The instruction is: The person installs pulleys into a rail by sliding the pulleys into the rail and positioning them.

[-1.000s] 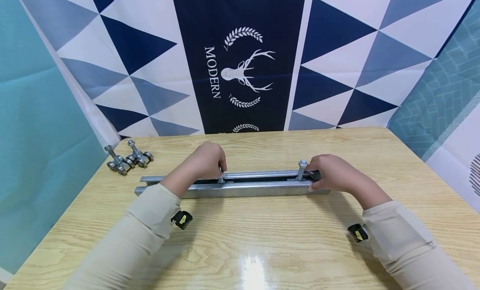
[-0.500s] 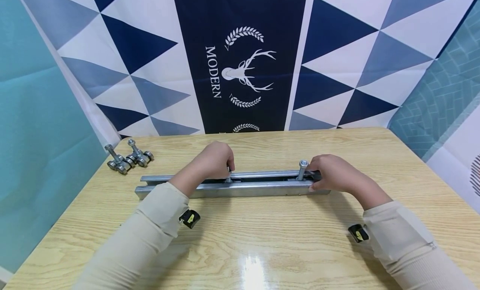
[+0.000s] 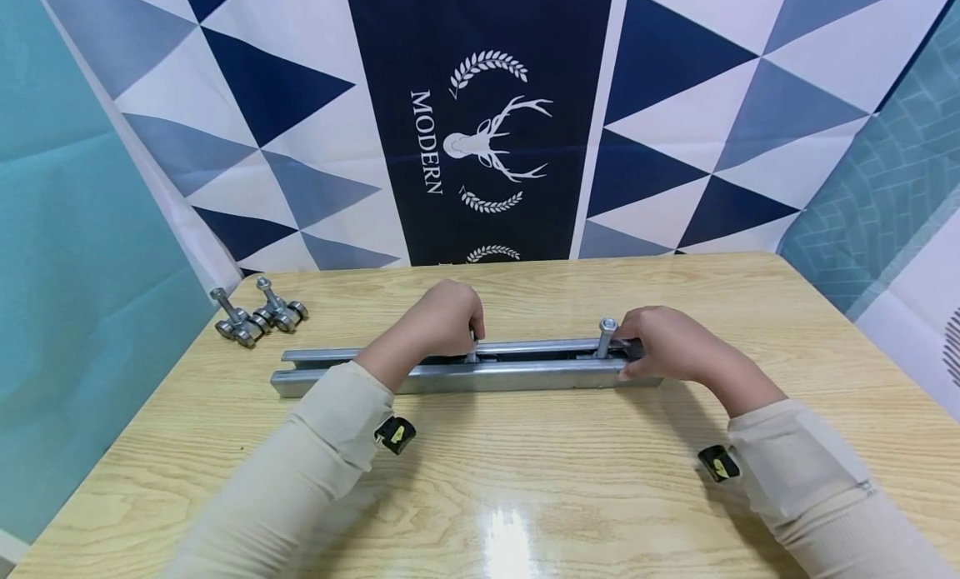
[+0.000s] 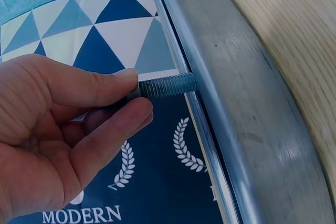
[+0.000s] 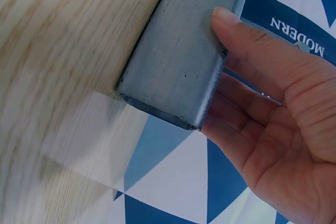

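A slotted metal rail lies lengthwise on the wooden table, its slot facing up. My left hand is above the rail's middle. Its thumb and fingers pinch the top of a threaded bolt, whose lower end goes into the slot. The part inside the rail is mostly hidden. At the rail's right end my right hand grips it, thumb on the near wall and fingers over the far side. Just left of that hand a second bolt stands upright out of the slot.
Two roller trolleys with wheels and upright bolts stand at the table's back left corner. Behind the table hangs a cloth with triangles and a deer print. A teal sheet borders the left side.
My left hand has slid rightward along the rail with the bolt, closer to the second bolt. The right hand and the rail have stayed where they were.
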A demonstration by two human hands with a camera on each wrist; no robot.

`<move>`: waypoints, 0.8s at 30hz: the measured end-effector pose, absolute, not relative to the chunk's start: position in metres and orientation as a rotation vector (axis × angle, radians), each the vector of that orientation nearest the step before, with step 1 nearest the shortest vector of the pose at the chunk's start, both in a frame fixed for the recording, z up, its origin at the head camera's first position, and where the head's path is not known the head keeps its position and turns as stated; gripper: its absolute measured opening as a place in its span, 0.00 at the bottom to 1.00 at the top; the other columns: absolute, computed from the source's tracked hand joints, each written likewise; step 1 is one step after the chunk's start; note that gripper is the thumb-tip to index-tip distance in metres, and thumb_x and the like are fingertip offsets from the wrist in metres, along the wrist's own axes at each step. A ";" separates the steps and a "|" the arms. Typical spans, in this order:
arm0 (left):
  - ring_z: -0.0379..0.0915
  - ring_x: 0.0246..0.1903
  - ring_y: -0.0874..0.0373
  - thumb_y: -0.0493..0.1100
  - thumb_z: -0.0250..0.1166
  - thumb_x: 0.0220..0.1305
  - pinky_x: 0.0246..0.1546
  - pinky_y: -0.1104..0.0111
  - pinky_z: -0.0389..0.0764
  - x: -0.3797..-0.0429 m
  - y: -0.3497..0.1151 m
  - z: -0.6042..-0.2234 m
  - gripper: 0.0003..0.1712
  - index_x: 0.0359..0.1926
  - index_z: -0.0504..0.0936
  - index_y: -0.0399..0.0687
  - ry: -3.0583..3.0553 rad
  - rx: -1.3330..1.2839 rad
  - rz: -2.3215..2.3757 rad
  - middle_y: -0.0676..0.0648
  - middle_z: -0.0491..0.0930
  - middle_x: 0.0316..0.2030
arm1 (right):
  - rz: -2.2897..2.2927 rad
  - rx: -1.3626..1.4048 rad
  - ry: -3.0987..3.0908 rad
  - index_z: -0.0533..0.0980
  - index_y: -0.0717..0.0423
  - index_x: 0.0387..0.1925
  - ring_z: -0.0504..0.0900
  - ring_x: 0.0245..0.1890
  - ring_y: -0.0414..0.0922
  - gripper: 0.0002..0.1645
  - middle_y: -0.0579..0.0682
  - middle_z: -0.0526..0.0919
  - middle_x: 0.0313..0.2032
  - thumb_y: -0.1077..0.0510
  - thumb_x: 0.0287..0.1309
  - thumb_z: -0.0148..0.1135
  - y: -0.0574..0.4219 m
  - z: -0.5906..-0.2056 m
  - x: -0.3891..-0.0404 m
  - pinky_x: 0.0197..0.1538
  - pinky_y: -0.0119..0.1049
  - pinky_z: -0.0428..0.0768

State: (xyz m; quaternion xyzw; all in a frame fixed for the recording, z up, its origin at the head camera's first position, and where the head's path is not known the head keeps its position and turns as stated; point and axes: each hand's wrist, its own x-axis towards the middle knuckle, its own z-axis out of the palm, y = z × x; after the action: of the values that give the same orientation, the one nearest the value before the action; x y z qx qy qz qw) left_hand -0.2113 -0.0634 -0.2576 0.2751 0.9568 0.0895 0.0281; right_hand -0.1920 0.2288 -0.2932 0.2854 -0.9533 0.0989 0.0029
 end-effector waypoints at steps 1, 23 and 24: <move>0.69 0.26 0.63 0.32 0.62 0.41 0.27 0.73 0.72 -0.211 -0.062 -0.257 0.09 0.21 0.85 0.50 2.950 0.850 0.282 0.59 0.77 0.20 | 0.309 0.896 -2.990 0.80 0.62 0.39 0.78 0.36 0.50 0.26 0.52 0.79 0.35 0.55 0.33 0.74 0.229 -0.293 -0.192 0.37 0.44 0.76; 0.69 0.26 0.63 0.33 0.62 0.42 0.27 0.74 0.71 -0.214 -0.033 -0.257 0.08 0.21 0.84 0.51 2.934 0.945 0.272 0.60 0.75 0.19 | 0.316 0.881 -3.008 0.79 0.61 0.39 0.77 0.36 0.49 0.26 0.51 0.79 0.35 0.54 0.33 0.74 0.229 -0.293 -0.193 0.37 0.44 0.75; 0.69 0.26 0.63 0.33 0.62 0.42 0.27 0.74 0.71 -0.214 -0.032 -0.257 0.08 0.21 0.84 0.51 2.934 0.942 0.273 0.60 0.75 0.19 | 0.313 0.882 -3.006 0.79 0.61 0.39 0.77 0.36 0.49 0.26 0.51 0.79 0.35 0.54 0.33 0.74 0.229 -0.293 -0.193 0.37 0.44 0.75</move>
State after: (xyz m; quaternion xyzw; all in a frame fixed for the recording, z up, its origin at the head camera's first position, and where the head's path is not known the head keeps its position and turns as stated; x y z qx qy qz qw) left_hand -0.2139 -0.0319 -0.2571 0.3044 0.9482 0.0882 0.0238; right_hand -0.1933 0.2295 -0.2930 0.2803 -0.9547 0.0995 -0.0035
